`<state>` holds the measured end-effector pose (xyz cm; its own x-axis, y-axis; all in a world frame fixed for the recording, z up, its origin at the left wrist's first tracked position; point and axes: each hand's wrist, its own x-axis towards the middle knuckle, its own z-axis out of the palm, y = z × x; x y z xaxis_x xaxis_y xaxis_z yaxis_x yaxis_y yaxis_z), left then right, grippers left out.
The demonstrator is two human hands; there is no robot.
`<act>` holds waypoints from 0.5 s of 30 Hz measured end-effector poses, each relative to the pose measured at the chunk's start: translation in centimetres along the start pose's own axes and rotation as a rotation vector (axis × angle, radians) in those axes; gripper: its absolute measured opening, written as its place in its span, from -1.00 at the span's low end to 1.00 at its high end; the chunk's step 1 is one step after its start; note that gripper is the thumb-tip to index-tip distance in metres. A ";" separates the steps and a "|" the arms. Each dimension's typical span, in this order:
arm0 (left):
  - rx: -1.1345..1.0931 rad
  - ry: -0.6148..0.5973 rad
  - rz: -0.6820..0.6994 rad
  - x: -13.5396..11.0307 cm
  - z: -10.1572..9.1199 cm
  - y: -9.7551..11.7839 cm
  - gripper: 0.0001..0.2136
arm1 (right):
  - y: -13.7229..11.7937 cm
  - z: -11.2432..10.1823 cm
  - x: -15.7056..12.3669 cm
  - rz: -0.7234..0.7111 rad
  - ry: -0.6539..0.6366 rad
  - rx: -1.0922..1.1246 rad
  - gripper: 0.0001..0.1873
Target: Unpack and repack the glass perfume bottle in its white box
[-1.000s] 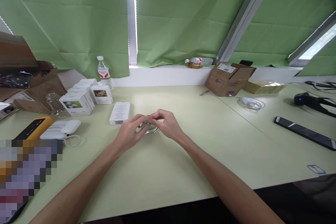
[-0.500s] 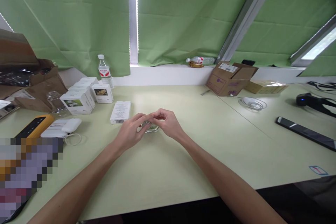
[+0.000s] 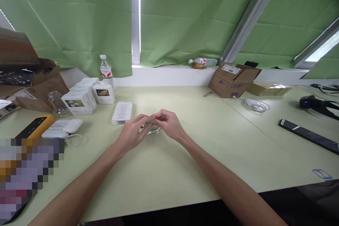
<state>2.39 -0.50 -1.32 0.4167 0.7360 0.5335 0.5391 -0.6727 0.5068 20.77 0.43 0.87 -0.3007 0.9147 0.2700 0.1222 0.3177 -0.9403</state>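
A white box lies just beside the left hand. That hand and the right hand curl together, fingertips meeting, above a small glass container mid-tabletop; any grip cannot be told.

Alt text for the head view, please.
The left hand and right hand meet over a small clear glass container on a pale green desk. White boxes stand to the left, a cardboard box farther right.

Green fabric blinds beside a bright window gap, above a white sill and pale-green desk.
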 end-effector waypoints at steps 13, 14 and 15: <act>-0.029 0.003 0.002 0.1 -0.2 0.3 -0.76 | -0.3 0.0 -0.2 -0.027 0.006 -0.042 -0.70; -0.022 0.005 0.004 0.0 -0.2 0.2 -0.76 | -0.4 -0.1 -0.2 -0.038 -0.001 -0.047 -0.71; -0.013 0.008 0.006 0.0 -0.1 0.2 -0.77 | -0.4 -0.1 -0.2 -0.045 -0.003 -0.047 -0.73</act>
<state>2.41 -0.65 -1.10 0.4142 0.7315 0.5416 0.5273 -0.6779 0.5123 20.88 0.14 1.21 -0.3093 0.8986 0.3112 0.1528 0.3699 -0.9164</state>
